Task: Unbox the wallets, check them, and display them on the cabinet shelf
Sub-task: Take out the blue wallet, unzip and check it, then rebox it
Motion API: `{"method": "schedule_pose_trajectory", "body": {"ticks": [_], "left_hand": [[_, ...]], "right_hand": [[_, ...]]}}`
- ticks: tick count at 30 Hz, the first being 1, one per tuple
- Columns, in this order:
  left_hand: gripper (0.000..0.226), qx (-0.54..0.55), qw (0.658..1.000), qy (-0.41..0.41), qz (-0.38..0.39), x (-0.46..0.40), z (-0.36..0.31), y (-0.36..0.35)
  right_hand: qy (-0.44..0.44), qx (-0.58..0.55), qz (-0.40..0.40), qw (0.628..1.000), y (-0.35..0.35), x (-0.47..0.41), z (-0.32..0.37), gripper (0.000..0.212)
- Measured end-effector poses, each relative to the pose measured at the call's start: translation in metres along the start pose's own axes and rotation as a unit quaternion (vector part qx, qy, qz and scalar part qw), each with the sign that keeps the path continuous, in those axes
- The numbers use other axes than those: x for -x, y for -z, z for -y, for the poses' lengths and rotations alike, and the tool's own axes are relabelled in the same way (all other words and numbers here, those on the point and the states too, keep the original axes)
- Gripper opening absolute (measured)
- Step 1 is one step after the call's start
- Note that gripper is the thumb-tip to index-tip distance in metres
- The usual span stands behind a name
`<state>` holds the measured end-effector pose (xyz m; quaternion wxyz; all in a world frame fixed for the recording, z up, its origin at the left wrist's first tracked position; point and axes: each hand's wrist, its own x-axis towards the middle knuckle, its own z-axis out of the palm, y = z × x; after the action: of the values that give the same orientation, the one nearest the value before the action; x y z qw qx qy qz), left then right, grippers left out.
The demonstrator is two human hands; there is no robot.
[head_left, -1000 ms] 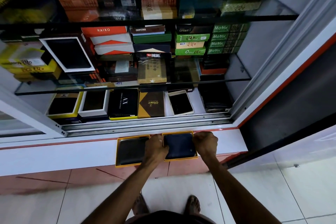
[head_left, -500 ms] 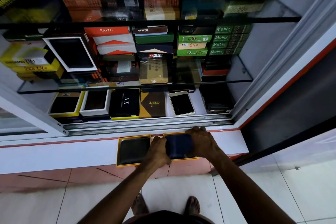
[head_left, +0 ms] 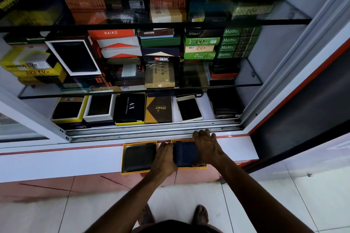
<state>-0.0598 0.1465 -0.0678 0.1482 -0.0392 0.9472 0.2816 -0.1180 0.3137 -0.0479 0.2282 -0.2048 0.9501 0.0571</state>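
Note:
A dark navy wallet [head_left: 186, 154] is raised slightly out of its yellow-rimmed box [head_left: 198, 166] on the white ledge. My left hand [head_left: 163, 159] grips the wallet's left edge. My right hand [head_left: 206, 147] covers its right side, fingers reaching over the far edge. Left of them a black wallet [head_left: 140, 158] lies in a second yellow-rimmed open box [head_left: 124, 157]. Behind the ledge the cabinet's bottom shelf [head_left: 206, 108] shows several opened and closed wallet boxes in a row.
Two glass shelves [head_left: 246, 84] above carry stacked wallet boxes. A metal sliding-door track [head_left: 151, 130] runs between ledge and shelf. The open door frame [head_left: 295, 73] slants at the right, a glass door panel [head_left: 22, 125] at the left. My bare feet stand on the tiled floor [head_left: 189, 202].
My right hand has moved from the box's right edge up onto the navy wallet. The wallet has risen and tilted out of its box between both hands.

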Motion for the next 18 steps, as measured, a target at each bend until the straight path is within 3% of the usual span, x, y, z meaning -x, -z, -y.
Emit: {"method": "schedule_pose_trajectory", "body": {"ticks": [4, 11, 16, 18], "left_hand": [[0.058, 0.013, 0.999, 0.034, 0.002, 0.001, 0.007, -0.003], [0.046, 0.032, 0.998, 0.043, -0.031, 0.009, 0.009, -0.020], [0.061, 0.037, 0.997, 0.063, -0.025, 0.012, -0.001, -0.009], [0.074, 0.097, 0.992, 0.070, -0.025, 0.011, -0.006, 0.009]], "right_hand": [[0.000, -0.042, -0.004, 0.999, 0.000, -0.002, -0.002, 0.109], [-0.009, -0.231, -0.067, 0.971, 0.000, -0.008, -0.023, 0.063], [0.042, -0.343, -0.046, 0.937, 0.016, -0.006, -0.039, 0.039], [0.057, -0.379, -0.052, 0.922, 0.026, -0.002, -0.044, 0.035]]}}
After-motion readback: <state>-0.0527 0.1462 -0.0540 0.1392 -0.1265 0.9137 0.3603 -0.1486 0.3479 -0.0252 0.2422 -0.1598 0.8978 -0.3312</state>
